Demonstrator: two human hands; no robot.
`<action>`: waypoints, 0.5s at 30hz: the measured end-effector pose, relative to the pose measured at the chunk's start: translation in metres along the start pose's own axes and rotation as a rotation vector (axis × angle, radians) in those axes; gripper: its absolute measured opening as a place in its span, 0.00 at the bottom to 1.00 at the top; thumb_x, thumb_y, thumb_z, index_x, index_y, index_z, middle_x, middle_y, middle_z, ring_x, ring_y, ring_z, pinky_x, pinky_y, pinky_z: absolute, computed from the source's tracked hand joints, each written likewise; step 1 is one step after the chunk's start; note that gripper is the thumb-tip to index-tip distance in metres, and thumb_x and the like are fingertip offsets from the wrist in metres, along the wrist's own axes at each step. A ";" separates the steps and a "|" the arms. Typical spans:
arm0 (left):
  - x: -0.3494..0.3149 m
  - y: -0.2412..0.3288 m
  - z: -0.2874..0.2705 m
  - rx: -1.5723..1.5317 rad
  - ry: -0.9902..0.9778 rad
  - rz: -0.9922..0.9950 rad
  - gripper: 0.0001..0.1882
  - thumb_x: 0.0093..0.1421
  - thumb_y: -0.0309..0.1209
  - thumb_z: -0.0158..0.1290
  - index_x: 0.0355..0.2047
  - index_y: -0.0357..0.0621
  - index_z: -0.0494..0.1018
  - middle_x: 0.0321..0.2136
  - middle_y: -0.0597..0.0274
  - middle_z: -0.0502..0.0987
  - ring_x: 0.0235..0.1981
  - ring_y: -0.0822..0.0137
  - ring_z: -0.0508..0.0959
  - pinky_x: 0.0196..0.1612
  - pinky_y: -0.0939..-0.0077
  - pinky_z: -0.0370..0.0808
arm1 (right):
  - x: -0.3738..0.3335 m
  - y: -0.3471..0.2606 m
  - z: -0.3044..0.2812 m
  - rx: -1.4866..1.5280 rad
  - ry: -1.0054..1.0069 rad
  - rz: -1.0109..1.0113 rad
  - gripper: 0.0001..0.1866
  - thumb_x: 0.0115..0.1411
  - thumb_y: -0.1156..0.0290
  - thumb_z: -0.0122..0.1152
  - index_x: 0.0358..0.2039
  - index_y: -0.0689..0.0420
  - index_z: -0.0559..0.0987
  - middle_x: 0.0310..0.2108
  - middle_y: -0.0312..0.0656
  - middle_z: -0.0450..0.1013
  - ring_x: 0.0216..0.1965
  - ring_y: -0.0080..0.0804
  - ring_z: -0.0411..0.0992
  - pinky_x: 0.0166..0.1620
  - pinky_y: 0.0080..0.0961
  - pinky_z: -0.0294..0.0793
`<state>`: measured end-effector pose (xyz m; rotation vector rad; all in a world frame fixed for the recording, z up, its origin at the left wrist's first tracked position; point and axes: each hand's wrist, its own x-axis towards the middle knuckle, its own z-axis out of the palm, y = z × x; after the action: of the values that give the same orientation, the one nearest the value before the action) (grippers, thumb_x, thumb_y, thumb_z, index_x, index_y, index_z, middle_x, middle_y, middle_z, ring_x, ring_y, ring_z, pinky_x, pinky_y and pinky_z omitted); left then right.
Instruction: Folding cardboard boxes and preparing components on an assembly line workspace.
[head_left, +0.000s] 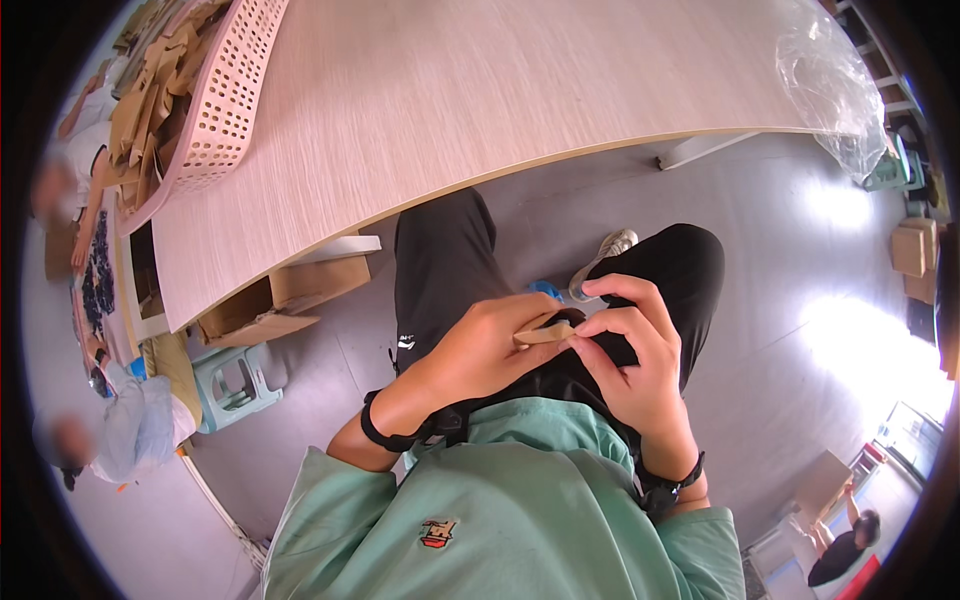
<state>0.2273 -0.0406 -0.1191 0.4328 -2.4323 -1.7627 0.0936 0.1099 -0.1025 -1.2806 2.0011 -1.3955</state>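
Note:
Above my lap, close to my body, my left hand [490, 345] has its fingers curled round a small folded piece of brown cardboard [541, 335]. The thumb and a finger of my right hand [635, 350] pinch the right end of that piece, while its index finger is raised and bent. A dark patch shows just above the cardboard between the hands; what it is, I cannot make out. Both wrists carry black straps.
A wooden table [430, 100] spans the front. On its left stands a pink perforated basket [232, 100] full of cardboard pieces; clear plastic [825, 85] hangs at the right corner. An open cardboard box [320, 285] and green stool [235, 388] are below left. Other people sit nearby.

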 end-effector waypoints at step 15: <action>0.007 0.001 0.009 -0.211 -0.056 -0.008 0.17 0.60 0.22 0.58 0.50 0.34 0.72 0.35 0.53 0.80 0.36 0.62 0.83 0.36 0.69 0.79 | 0.010 0.004 0.009 -0.270 0.178 -0.332 0.14 0.39 0.75 0.73 0.31 0.53 0.84 0.41 0.41 0.74 0.38 0.42 0.71 0.43 0.38 0.71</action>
<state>0.2185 -0.0343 -0.1219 0.3768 -2.2485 -2.0335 0.0931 0.0965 -0.1085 -1.7265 2.2326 -1.4642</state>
